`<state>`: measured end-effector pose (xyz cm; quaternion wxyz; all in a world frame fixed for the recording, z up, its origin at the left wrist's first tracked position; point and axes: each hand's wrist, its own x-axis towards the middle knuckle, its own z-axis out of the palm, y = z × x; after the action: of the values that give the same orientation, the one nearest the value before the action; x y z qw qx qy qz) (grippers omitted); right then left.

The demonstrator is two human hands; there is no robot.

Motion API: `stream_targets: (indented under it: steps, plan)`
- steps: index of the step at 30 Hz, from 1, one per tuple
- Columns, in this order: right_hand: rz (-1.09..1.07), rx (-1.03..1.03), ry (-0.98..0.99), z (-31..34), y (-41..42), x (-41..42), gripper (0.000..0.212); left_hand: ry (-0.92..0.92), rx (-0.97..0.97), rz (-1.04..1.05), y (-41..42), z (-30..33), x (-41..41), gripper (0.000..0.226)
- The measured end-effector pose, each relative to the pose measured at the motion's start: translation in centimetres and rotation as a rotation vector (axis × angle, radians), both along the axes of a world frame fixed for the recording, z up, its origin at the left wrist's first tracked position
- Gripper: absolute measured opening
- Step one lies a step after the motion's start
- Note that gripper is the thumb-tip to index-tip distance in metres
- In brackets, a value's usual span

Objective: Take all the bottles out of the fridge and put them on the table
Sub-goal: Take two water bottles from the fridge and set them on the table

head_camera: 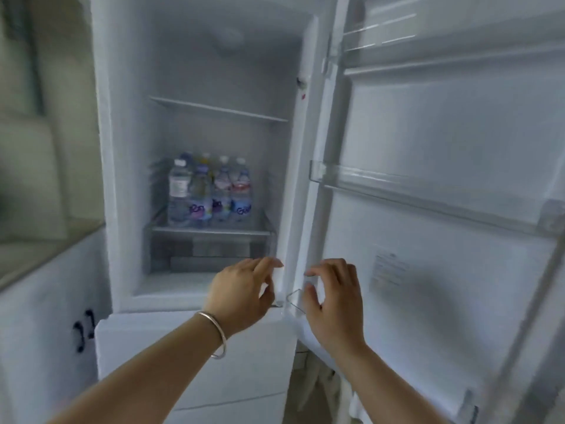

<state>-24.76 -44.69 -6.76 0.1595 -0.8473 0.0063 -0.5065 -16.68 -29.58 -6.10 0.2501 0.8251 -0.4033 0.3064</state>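
Observation:
The white fridge (pixel 122 179) stands open in front of me. Several clear plastic water bottles (pixel 209 192) with white caps and coloured labels stand upright in a tight group on the lower glass shelf (pixel 211 230). My left hand (pixel 244 293), with a silver bangle on the wrist, hovers below the bottles near the fridge's right front edge, fingers apart and holding nothing. My right hand (pixel 333 296) hovers just right of it, by the hinge side of the open door, fingers apart and empty.
The open door (pixel 443 209) swings out to the right, with clear door racks (pixel 428 185). An upper shelf (pixel 220 110) holds nothing. A clear drawer (pixel 208 252) sits under the bottles. A white cabinet with black handles (pixel 82 330) and a counter stand at left.

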Motion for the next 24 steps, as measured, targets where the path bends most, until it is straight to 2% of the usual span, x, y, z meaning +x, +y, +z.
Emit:
stream_targets:
  steps: [2, 7, 12, 16, 18, 21, 24]
  plan:
    - [0.052, 0.009, 0.049, -1.0, 2.8, 4.1, 0.022, 0.116, -0.025, 0.085, 3.7, -0.7, 3.3, 0.036]
    - [0.130, 0.089, 0.129, -2.1, 7.9, 13.0, 0.025, 0.250, -0.112, 0.219, 10.7, -1.5, 11.2, 0.039]
    - [0.113, 0.183, 0.243, -1.6, 11.8, 21.3, 0.011, 0.387, -0.259, 0.187, 15.0, -1.2, 19.7, 0.035]
    - [0.098, 0.236, 0.309, -1.0, 13.2, 26.3, 0.012, 0.559, -0.381, 0.156, 15.3, -0.6, 25.1, 0.035]
    - [0.092, 0.259, 0.335, -0.8, 13.2, 28.8, 0.016, 0.588, -0.446, 0.138, 14.6, -0.6, 27.4, 0.038]
    - [0.075, 0.327, 0.356, -0.7, 12.8, 32.8, 0.028, 0.618, -0.462, 0.135, 12.7, -1.2, 31.0, 0.043]
    - [0.112, 0.508, 0.380, -0.7, 11.8, 36.9, 0.043, 0.689, -0.499, 0.121, 10.3, -2.4, 34.3, 0.048]
